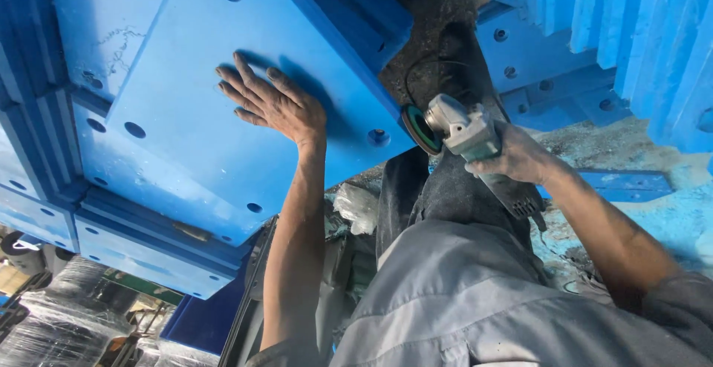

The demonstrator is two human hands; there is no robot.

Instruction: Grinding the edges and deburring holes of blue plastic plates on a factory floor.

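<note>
Fingers [241, 88] of left hand [278, 103] flat on blue panel [193, 151], right hand [516, 159] around grey grinder [464, 129]

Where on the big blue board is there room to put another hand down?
Bare room lies on the blue board below the flat left hand, between the small holes along its left and bottom edges. The stretch above that hand, under the top hole, is bare too. It is crowded at the board's right edge, where the right hand holds the grinder, disc at the edge.
</note>
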